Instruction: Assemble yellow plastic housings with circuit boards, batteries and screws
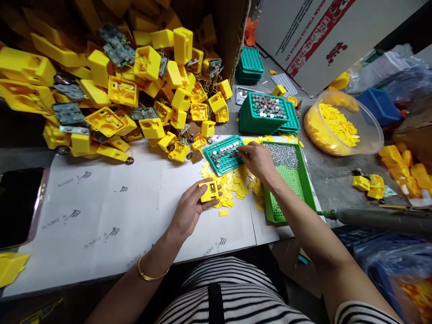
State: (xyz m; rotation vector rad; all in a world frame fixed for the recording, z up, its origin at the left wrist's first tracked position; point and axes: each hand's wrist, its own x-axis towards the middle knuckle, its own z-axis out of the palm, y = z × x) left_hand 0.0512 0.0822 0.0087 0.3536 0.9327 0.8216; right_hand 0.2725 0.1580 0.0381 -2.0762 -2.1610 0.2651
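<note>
My left hand [191, 209] holds a small yellow plastic housing [209, 191], its open battery compartment facing up. My right hand [259, 159] is over the right edge of a teal tray [224, 167] that carries rows of round button cells. Its fingertips are pinched together beside the cells; whatever is between them is too small to make out. Flat yellow pieces [236, 185] lie scattered between and below my hands. Right of them stands a green basket [284, 191] with many small metal parts [281, 155] at its far end.
Yellow housings with wires and circuit boards [148, 65] are heaped at the back left. Stacked teal trays [258, 112] stand behind my right hand. A clear tub [366, 130] of yellow pieces is at the right, and a dark tablet [20, 204] at the far left.
</note>
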